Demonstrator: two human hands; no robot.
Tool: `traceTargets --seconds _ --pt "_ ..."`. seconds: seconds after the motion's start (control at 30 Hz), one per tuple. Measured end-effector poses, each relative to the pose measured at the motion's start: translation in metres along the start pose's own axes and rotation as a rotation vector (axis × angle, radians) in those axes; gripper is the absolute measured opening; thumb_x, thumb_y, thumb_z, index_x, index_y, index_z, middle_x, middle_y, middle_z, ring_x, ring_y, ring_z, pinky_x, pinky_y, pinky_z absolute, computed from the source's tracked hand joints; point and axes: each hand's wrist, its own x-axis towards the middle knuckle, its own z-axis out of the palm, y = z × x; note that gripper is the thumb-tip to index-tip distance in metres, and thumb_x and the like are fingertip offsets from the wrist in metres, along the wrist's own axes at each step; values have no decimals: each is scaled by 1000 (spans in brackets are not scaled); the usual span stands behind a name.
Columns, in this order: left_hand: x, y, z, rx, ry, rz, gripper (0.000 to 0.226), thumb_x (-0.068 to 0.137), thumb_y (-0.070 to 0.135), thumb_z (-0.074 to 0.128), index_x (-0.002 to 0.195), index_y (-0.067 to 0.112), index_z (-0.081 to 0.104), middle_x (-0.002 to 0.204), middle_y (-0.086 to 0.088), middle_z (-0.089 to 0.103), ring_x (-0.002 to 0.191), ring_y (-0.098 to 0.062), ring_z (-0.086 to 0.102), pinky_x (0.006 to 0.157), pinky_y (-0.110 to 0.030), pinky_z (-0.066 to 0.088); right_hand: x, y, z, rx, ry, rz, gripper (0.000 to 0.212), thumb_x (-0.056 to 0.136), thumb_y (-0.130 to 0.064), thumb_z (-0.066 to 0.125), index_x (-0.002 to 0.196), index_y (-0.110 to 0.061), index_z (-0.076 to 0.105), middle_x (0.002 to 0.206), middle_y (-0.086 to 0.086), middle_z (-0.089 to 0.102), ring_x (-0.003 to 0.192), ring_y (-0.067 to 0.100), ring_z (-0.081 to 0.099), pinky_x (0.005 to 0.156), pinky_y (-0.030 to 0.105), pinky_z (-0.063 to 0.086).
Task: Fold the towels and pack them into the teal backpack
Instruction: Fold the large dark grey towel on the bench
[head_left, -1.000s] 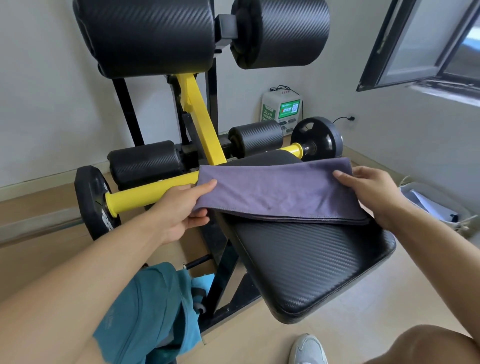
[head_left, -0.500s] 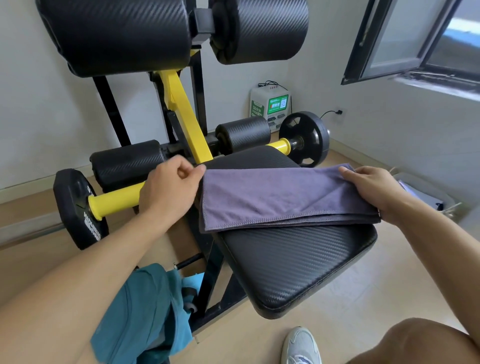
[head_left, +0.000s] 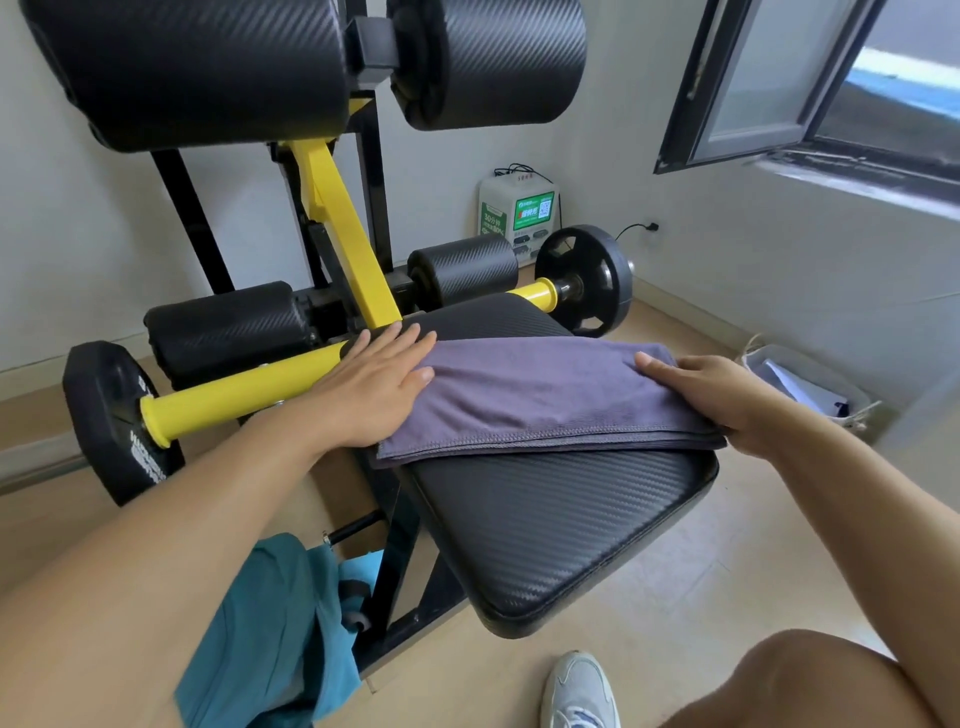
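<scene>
My left hand (head_left: 382, 382) lies flat on the left end of the gray towel (head_left: 540, 397), with the fingers straight and spread a little; the fingertips reach over the far edge of the cloth onto the black pad. My right hand (head_left: 727, 397) rests on the right end of the towel with relaxed fingers lying on top of the cloth. Whether my thumb goes under the edge there, I cannot tell, because the hand hides it.

The towel is folded in several layers, and the stitched edges are stacked along the side near to me. It lies across the far half of the black padded seat (head_left: 561, 509) of a gym machine, which serves me as a tabletop. The near half of the seat is bare.

The teal backpack (head_left: 280, 639) is on the floor at the lower left, beside the black frame of the machine and partly hidden behind my left forearm.

Behind the towel a yellow bar (head_left: 234, 392) runs to the left and carries a black weight plate (head_left: 111, 421); another weight plate (head_left: 587, 280) is at the right end. A white and green box (head_left: 517, 213) stands against the wall. My gray shoe (head_left: 579, 691) is on the floor near the bottom edge.
</scene>
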Motion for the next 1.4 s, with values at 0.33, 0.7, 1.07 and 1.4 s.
traceTargets --seconds 0.33,0.7,1.07,1.4 --pt "-23 65 6 27 95 200 61 101 64 25 159 44 20 169 17 2 154 -2 -12 126 -41 -12 -18 -6 -24 -35 -212 135 69 66 -68 74 115 -19 71 101 -6 73 86 14 65 73 30 53" --pt "-23 81 9 -18 -97 280 64 93 37 28 154 55 19 168 23 3 152 4 -15 124 -46 -18 -40 -7 -38 -108 -194 102 44 82 -43 79 109 -12 65 100 3 70 77 18 66 59 28 54" --pt "-24 151 21 -68 -99 371 60 104 58 32 159 37 25 168 18 15 150 7 -5 126 -34 -12 -49 0 -46 -45 -216 115 26 88 -42 75 82 -18 68 91 0 70 75 16 67 62 29 54" --pt "-17 148 25 -16 -156 447 59 98 66 41 154 48 30 167 22 14 156 -3 -2 127 -48 -6 -42 8 -40 108 -246 232 44 71 -53 78 102 -23 69 91 0 65 67 13 58 54 24 46"
